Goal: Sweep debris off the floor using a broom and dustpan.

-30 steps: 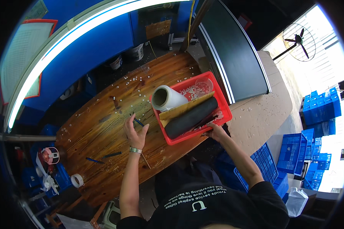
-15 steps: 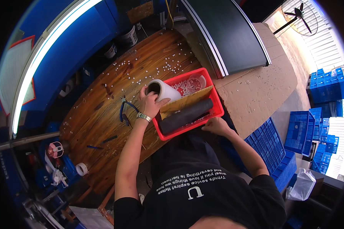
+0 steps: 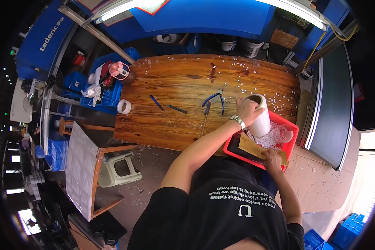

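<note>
Pale stool: A pale stool stands on the floor off the table's near left corner.
Tape roll: A white tape roll sits right at the left edge of the wooden table.
Left tools: A blue pen-like tool and a dark strip lie apart, with wood surface stretching between them and the far edge.
Pliers: Blue-handled pliers point far, near the left hand.
Left hand: The left hand grips the upper end of a white roll, thumb outside; how far the fingers enter its core, I cannot tell.
White roll: It leans within the red tray, lower end at the white pellets.
Right hand: The right hand has bent fingers touching a yellowish board near the tray's near rim; whether they pinch it, I cannot tell.
Tray's right: Cardboard lies near right, a dark conveyor far right, leaving a narrow gap beside the rim.
</note>
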### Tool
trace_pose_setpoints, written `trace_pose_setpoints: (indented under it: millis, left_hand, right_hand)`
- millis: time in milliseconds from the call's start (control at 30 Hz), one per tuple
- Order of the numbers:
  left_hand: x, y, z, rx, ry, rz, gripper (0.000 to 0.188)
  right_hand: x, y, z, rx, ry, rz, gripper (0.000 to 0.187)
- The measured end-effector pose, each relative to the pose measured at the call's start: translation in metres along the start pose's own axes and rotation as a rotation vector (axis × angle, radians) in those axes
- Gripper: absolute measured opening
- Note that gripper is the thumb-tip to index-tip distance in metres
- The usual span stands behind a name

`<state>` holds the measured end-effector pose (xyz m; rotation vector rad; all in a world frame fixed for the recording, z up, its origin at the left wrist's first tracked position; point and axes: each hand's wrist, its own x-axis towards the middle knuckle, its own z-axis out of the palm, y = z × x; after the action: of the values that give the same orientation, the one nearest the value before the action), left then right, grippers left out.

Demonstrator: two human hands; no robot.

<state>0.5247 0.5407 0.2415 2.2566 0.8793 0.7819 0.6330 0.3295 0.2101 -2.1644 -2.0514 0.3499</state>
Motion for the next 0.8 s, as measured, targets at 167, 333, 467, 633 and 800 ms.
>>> trace_pose_setpoints:
  millis: [167,333,467,633,800]
  left_hand:
    - [0.018,-0.015,-0.084,-0.313,0.342,-0.007,0.043]
    - [0.027,-0.056,-0.180,-0.058,0.445,-0.048,0.039]
    - [0.027,-0.126,-0.189,0.479,0.174,0.049,0.033]
    - [-0.001,-0.174,-0.160,0.646,0.074,0.029,0.030]
    - [-0.013,-0.140,-0.146,0.790,0.237,-0.010,0.029]
  right_hand:
    - [0.001,0.008,-0.017,0.196,0.105,0.243,0.011]
    - [0.017,-0.006,-0.046,0.281,0.375,0.238,0.014]
    - [0.023,-0.010,-0.063,0.401,0.289,0.388,0.010]
    - [0.029,-0.003,-0.038,0.367,-0.244,0.224,0.015]
    - [0.028,-0.009,-0.063,0.382,0.106,0.582,0.020]
